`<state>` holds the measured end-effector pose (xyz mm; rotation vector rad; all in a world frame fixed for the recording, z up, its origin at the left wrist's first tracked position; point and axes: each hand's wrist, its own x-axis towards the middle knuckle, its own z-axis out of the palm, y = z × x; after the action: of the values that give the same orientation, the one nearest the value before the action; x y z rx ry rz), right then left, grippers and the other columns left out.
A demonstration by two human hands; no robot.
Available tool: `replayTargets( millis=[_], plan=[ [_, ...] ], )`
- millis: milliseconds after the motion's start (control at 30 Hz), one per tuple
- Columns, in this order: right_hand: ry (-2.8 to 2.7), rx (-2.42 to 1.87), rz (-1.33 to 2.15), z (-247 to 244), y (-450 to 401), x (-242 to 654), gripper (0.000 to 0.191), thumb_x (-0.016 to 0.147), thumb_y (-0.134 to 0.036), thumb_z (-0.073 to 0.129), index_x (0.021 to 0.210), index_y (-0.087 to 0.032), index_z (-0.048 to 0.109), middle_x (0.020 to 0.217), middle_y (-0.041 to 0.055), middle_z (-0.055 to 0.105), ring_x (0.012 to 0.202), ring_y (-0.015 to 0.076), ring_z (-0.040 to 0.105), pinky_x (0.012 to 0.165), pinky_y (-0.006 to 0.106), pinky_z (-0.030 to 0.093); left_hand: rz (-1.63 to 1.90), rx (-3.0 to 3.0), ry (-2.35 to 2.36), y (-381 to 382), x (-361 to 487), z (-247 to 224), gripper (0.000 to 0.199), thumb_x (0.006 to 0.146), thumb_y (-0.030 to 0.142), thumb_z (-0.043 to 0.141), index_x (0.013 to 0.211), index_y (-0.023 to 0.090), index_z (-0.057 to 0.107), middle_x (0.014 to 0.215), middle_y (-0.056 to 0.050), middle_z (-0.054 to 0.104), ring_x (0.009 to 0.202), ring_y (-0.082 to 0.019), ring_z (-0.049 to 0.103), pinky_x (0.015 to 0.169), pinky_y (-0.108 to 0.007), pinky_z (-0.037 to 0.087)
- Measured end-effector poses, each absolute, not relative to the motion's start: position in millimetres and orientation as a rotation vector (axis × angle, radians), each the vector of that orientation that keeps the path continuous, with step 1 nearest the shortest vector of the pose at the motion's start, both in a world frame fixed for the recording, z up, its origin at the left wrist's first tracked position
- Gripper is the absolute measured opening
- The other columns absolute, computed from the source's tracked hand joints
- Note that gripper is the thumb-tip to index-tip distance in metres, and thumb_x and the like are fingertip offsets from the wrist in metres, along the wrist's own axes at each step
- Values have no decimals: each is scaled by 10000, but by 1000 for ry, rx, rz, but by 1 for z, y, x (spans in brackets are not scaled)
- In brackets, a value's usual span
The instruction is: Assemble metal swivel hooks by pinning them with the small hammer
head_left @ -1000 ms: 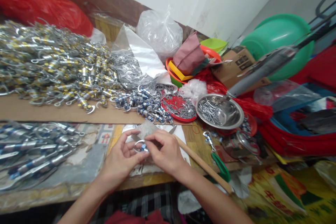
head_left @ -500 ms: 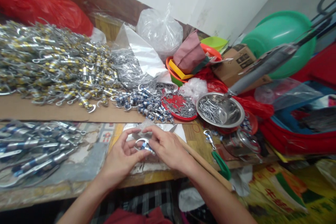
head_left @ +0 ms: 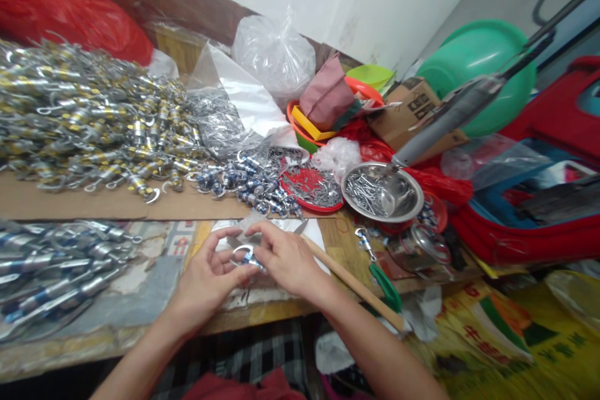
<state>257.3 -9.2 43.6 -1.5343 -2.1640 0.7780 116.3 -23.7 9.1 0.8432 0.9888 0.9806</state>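
My left hand (head_left: 209,278) and my right hand (head_left: 285,259) meet over the table's near edge. Together their fingertips pinch one small silver hook clip with a blue barrel (head_left: 244,256). Just beyond the hands lies a small heap of blue-barrelled clips (head_left: 244,182). A big pile of gold-banded silver clips (head_left: 89,115) covers the cardboard at the far left. More blue clips (head_left: 56,269) lie in rows at the near left.
A red lid with small metal parts (head_left: 312,187) and a steel bowl of pins (head_left: 382,192) stand right of the hands. A wooden stick (head_left: 351,284), green-handled tool (head_left: 387,287), plastic bags, coloured trays, a cardboard box and a green basin (head_left: 478,72) crowd the right.
The camera has drifted slightly, shifting the scene left. Both hands stay together on the clip, with small finger movements turning it.
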Motion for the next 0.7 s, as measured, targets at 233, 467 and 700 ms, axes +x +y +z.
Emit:
replayTargets(
  millis=[233,467,700],
  plan=[
    [-1807,-1739,322,19,-32,339,262,803,-324,516,1018,-176,537,861,43,568,780,170,539,681,271,416,966,851,1029,-24,117,9,630,545,230,754,1061,202,393,681,17,663,662,-201,673,571,-278,515],
    [-2092,-1918,278,7,-56,371,199,837,-258,455,973,-168,569,860,60,587,790,191,583,692,304,461,958,854,1028,-23,117,10,623,557,221,752,1063,204,390,695,13,672,666,-182,667,582,-262,512],
    [-2162,-1334,279,56,-68,332,424,853,-112,426,1255,-246,427,1096,52,592,995,158,563,825,268,461,952,894,1064,-23,115,8,622,563,239,751,1073,207,396,708,11,672,691,-196,672,595,-277,519]
  ],
)
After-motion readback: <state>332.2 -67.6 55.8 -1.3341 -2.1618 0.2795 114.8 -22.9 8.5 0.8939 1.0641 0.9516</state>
